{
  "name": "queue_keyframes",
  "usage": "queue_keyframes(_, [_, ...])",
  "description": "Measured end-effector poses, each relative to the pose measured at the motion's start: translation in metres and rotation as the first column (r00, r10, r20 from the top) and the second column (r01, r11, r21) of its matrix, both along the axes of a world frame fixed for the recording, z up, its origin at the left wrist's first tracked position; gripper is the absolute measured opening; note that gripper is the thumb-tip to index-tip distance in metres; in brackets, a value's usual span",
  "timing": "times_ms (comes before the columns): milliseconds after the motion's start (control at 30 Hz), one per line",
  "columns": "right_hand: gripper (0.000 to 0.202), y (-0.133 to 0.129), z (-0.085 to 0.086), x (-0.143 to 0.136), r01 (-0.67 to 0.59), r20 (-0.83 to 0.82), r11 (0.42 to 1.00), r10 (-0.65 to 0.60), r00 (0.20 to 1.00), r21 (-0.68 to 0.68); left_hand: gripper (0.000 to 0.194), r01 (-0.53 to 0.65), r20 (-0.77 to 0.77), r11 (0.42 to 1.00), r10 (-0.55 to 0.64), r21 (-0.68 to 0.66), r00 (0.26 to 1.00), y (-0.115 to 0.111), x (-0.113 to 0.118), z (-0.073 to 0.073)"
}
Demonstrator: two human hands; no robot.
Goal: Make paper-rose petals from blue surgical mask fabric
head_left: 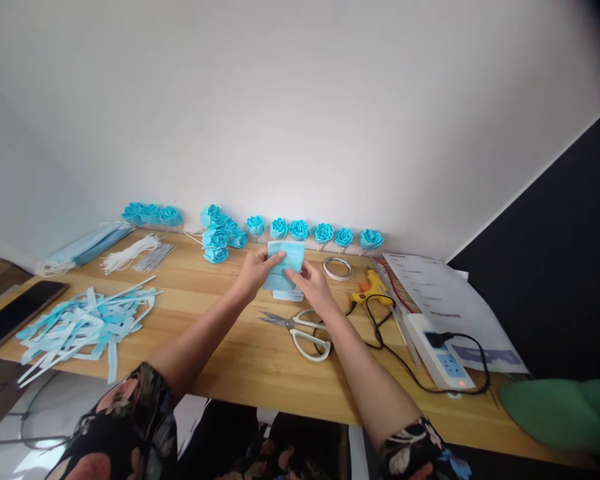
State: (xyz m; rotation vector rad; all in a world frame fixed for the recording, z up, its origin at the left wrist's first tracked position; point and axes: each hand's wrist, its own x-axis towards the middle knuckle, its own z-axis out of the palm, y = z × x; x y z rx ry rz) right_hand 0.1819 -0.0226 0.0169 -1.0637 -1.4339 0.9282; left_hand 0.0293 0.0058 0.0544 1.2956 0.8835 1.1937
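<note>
Floral sleeves nearest, head view; left hand and right hand pinch blue sheet between thumbs and fingers, over wooden table; scissors nearer, blades parted; glue gun, power strip right; cut strips left; flowers along white wall.

Flowers along the table's far edge by the wall, phone at left beside piled strips, scissors near the middle, glue gun right of them, power strip and sheet further right

Phone cut off left; green object blurred, cut off right.
</note>
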Motion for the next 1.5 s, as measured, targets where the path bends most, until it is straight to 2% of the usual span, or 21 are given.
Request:
queue_keyframes(100, [0.032,0.003,-0.009,-0.003,0.018,0.093,1.000,-0.015,0.996,-0.025,0.041,-0.092,0.125,0.996,0.094,-0.021,0.988,-0.001,0.006,0.001])
queue_keyframes(200, [0.028,0.001,-0.010,-0.007,0.050,0.237,0.999,-0.052,0.970,0.015,0.041,-0.216,0.162,0.976,0.218,-0.032,0.962,0.000,0.009,-0.003])
queue_keyframes(367, [0.022,-0.006,-0.006,-0.015,0.061,0.418,0.995,-0.088,0.904,0.076,0.032,-0.408,0.092,0.911,0.402,0.062,0.911,0.007,0.010,-0.019])
queue_keyframes(533, [0.025,-0.009,-0.005,-0.016,0.013,0.437,0.999,-0.034,0.899,0.051,0.030,-0.433,-0.031,0.895,0.438,0.106,0.898,0.011,0.002,-0.026])
queue_keyframes(600, [0.025,-0.007,-0.004,-0.012,-0.016,0.355,0.999,0.000,0.935,0.040,0.033,-0.408,-0.057,0.908,0.414,0.099,0.908,0.010,-0.002,-0.026])
queue_keyframes(733, [0.039,-0.002,-0.003,-0.005,-0.028,0.057,0.999,0.030,0.998,-0.032,0.039,-0.315,-0.068,0.949,0.316,0.021,0.946,0.002,-0.004,-0.032])
queue_keyframes(833, [0.039,-0.001,-0.006,-0.006,-0.036,-0.010,0.995,0.035,0.999,-0.094,0.043,-0.241,-0.069,0.969,0.237,-0.057,0.969,-0.008,0.001,-0.039])
queue_keyframes(967, [0.035,0.000,-0.011,-0.006,0.086,0.032,0.991,-0.083,0.996,-0.104,0.043,-0.170,-0.087,0.983,0.164,-0.069,0.983,-0.015,0.004,-0.046])
queue_keyframes(1100, [0.031,0.003,-0.004,0.004,0.189,0.000,0.981,-0.189,0.982,-0.051,0.044,-0.128,-0.100,0.988,0.120,-0.084,0.988,-0.013,0.004,-0.049])
queue_keyframes(1167, [0.032,0.001,0.004,0.008,0.155,0.038,0.988,-0.155,0.987,0.009,0.043,-0.090,-0.134,0.993,0.080,-0.071,0.988,-0.013,0.004,-0.049])
queue_keyframes(1233, [0.031,-0.002,0.011,0.009,0.105,0.184,0.990,-0.121,0.975,0.093,0.042,-0.026,-0.167,0.999,0.018,-0.048,0.986,-0.015,0.005,-0.047])
queue_keyframes(1333, [0.019,-0.007,0.016,0.007,0.076,0.355,0.969,-0.158,0.921,0.235,0.043,0.079,-0.188,0.997,-0.081,-0.015,0.979,-0.019,0.008,-0.042])
queue_keyframes(1500, [0.020,-0.009,0.015,0.003,0.115,0.386,0.928,-0.257,0.886,0.353,0.050,0.204,-0.122,0.975,-0.214,-0.088,0.969,-0.022,0.008,-0.037])
